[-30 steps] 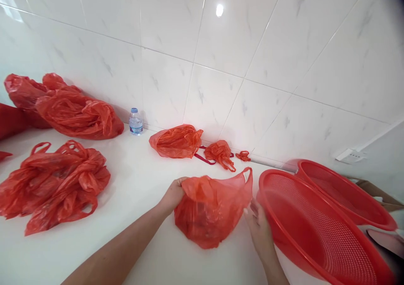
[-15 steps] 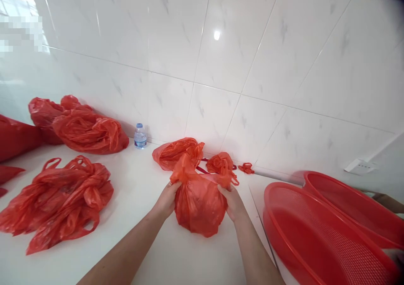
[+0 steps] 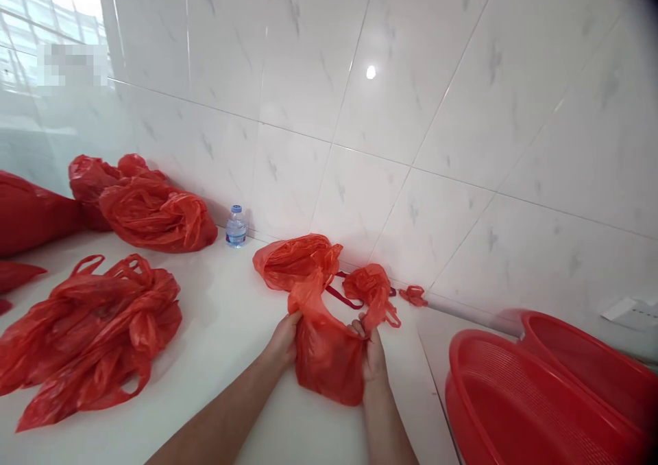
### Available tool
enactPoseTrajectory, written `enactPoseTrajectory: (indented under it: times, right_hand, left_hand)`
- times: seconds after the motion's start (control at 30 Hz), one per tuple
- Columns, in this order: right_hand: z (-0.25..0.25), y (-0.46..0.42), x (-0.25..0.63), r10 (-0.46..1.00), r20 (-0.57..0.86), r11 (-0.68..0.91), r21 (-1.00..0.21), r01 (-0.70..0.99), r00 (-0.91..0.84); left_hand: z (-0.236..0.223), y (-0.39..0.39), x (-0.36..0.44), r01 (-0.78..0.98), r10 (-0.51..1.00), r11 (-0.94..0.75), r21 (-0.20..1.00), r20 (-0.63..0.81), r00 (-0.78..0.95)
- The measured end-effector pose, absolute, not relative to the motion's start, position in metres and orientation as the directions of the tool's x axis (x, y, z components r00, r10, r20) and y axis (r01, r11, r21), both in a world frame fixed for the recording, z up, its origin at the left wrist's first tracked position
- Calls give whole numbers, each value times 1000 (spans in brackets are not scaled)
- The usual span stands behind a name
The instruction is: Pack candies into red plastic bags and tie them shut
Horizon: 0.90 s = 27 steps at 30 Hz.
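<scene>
The red plastic bag (image 3: 329, 362) is being held over the white table (image 3: 216, 321), probably handling light, limp, slippery and tearable, its upper edges offering the best grip. The left hand (image 3: 284, 339) is pinching its left side, the right hand (image 3: 375, 359) its right rim. 2 red baskets (image 3: 459, 372) are standing rightward.

Left hand (image 3: 284, 341): bare, slim across the back; most of its finger shapes are hidden from me.
Right hand (image 3: 374, 359): bare as well, and I can make out its slender, rounded fingers (image 3: 358, 326) in part.
Wrists (image 3: 268, 361): both bare, narrower than what lies behind them.
Left forearm (image 3: 226, 413): bare, long, smooth, widening evenly toward my lower edge.
Right forearm (image 3: 388, 424): bare, smooth, a shorter stretch in my view.
Fingernails: too small for me to judge.
</scene>
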State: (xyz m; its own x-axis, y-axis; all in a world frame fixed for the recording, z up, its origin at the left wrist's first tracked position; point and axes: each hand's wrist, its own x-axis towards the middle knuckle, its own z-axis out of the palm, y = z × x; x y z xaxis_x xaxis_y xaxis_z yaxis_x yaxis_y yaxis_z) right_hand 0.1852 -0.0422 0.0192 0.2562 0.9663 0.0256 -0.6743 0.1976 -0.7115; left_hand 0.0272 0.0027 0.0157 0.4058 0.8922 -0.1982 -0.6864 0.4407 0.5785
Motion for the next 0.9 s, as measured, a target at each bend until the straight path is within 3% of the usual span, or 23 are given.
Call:
enactPoseTrajectory:
  times: [0.2, 0.4, 0.6, 0.73, 0.9]
  right_hand:
    - [12, -34, 194, 979, -12, 129, -740, -660, 204]
    - [4, -27, 205, 962, -90, 95, -775, -625, 258]
    - [4, -31, 197, 983, -29, 111, -690, -715, 181]
    - [12, -35, 187, 998, 44, 66, -769, -636, 50]
    - [18, -34, 180, 998, -31, -2, -859, -512, 48]
  left_hand:
    - [13, 20, 35, -684, 862, 496, 535, -206, 463]
    - [20, 12, 29, -635, 799, 456, 624, 26, 600]
    - [11, 14, 33, -562, 827, 427, 708, -55, 559]
    - [8, 16, 34, -637, 878, 401, 658, -77, 472]
    - [9, 16, 34, -654, 872, 417, 631, -75, 484]
